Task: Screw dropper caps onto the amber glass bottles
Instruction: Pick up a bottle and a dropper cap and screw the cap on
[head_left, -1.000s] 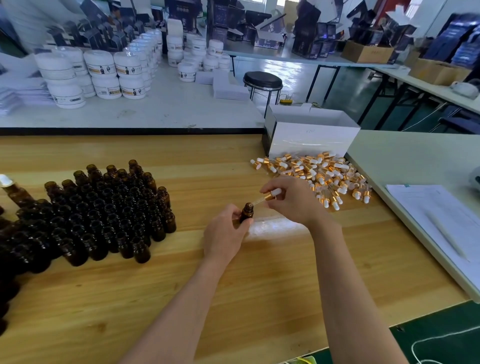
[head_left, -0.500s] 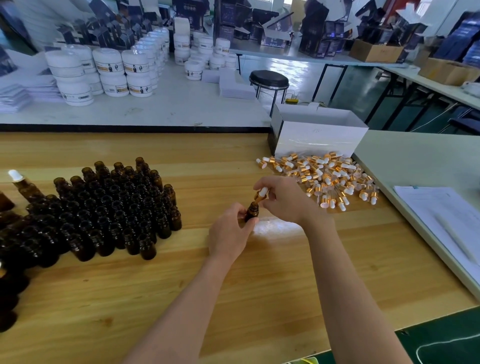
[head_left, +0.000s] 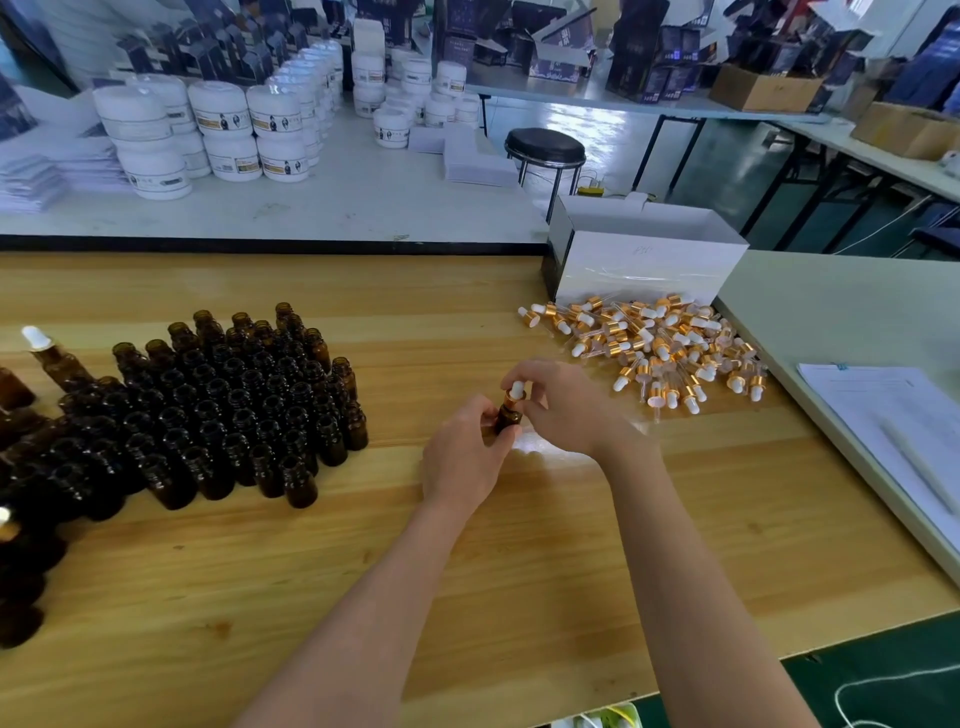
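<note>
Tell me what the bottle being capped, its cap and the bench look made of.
Bottle: amber glass, glossy dark brown. Cap: shiny gold collar, likely metal or metallised plastic; matte white bulb, probably rubber. Bench: wood-grain top, smooth, maybe laminate.

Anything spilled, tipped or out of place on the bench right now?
Nothing stands out. The dropper caps lie in a loose heap in front of the white box, none off the table; the open amber bottles stand upright in their cluster.
</note>
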